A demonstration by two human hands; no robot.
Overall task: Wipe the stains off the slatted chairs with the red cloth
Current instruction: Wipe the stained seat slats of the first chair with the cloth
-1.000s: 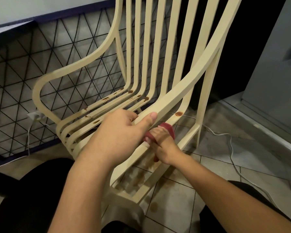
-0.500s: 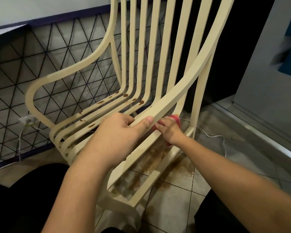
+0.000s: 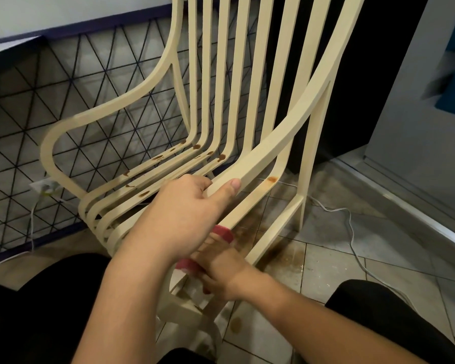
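No container is showing here; the nearest thing to one is the chair [image 3: 250,106], a cream frame of slats with open gaps between them. Brown stains are sitting on the seat slats, and one stain [image 3: 272,179] is marking the lower rail on the right side.

The left hand [image 3: 184,219] is reaching forward over the seat and wrapping the right armrest, thumb lying along its top edge, fingers curling under, so it is gripping the chair. The right hand [image 3: 221,269] is lying lower and nearer, partly hidden beneath the left wrist, fingers closing on the cloth [image 3: 222,232] and pressing it against the lower rail. The red cloth is showing in two patches, one above the fingers on the rail and one beside the left wrist. The right hand is blurring, so exact finger positions cannot be told.

A black wire grid [image 3: 63,106] is standing just behind the chair's left side. To the right, tiled floor [image 3: 352,258] is lying open, stained brown under the rail, with a white cable [image 3: 352,232] trailing across it near the back leg.
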